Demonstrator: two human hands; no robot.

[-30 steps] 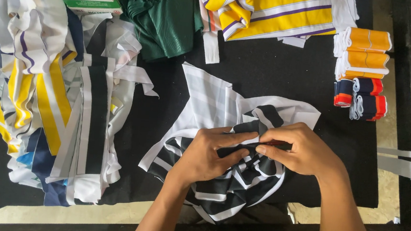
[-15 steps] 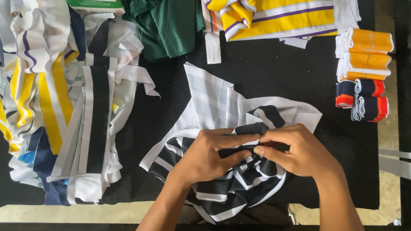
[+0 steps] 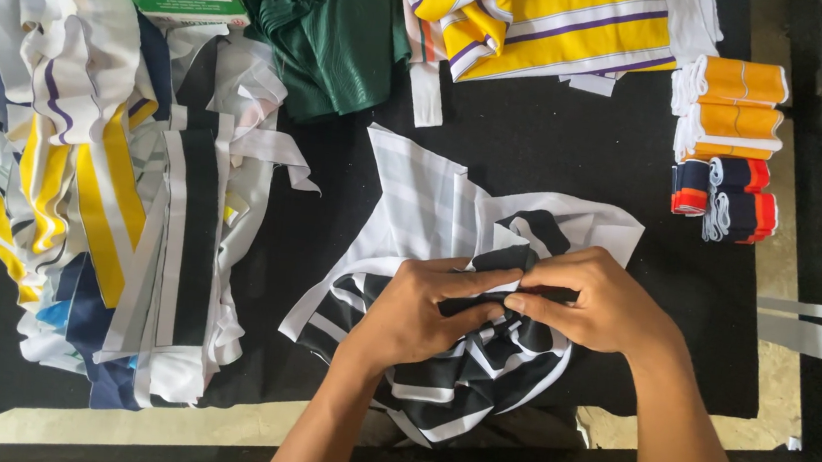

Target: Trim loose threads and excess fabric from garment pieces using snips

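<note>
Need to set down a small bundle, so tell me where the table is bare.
Bare black cloth lies between the yellow striped fabric, the rolled cuffs and the black-and-white piece both hands grip. Another strip runs by the green fabric. The left scrap pile is crowded.

left hand (image 3: 413, 317): fingers slide slightly further along black-and-white striped cloth (image 3: 461, 387) | right hand (image 3: 600, 304): pinch closes in toward left fingertips | cloth bunches tighter between both hands

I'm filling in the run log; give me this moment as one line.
left hand: grips black-and-white striped fabric | right hand: pinches same fabric | surface: black table | left side: fabric strip pile
</note>
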